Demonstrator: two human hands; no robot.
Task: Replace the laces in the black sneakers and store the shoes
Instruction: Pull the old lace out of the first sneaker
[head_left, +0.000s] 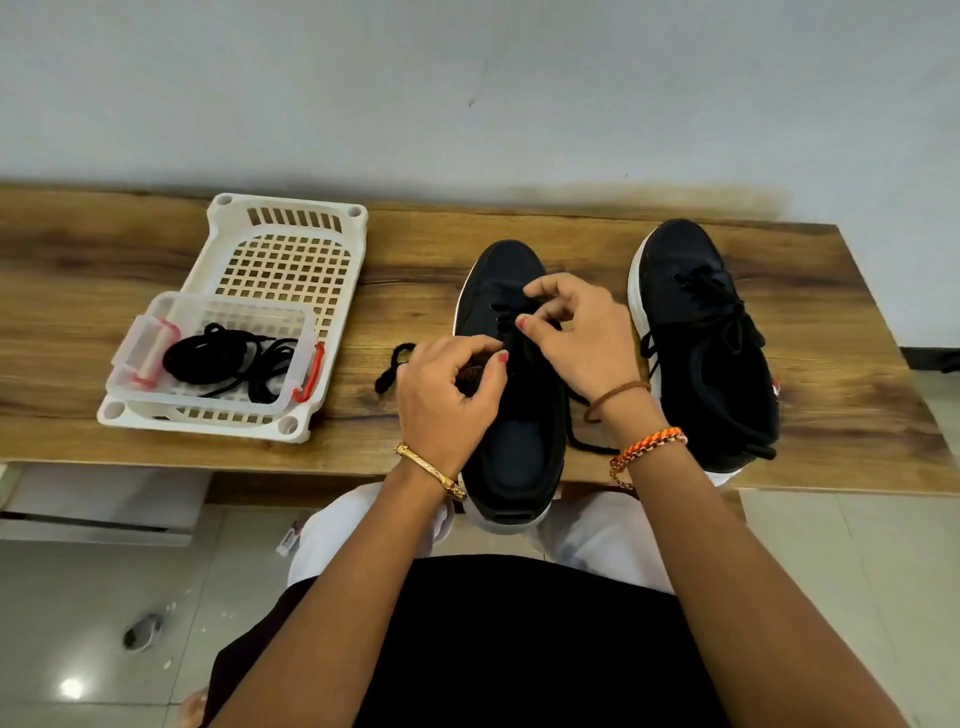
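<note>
A clear box (208, 358) is sitting in the near end of a white basket (291, 260) and holding coiled black laces (228, 361); the basket's far half is showing bare grid. The left shoe (511, 447) is overhanging the table (130, 260) edge at its heel. The left hand (447, 395) and right hand (582, 338) are pinching its lace (519, 332), apparently at the eyelets. The right shoe (711, 353) is lying near the table's right end.

A: What's on the bench (519, 228)?
B: Basket (291, 249) at left w/ a clip-lid box (208, 358) in its near end, spare laces (228, 358) inside. Two sneakers right of it: one (511, 457) centre, other (701, 364) far right.
</note>
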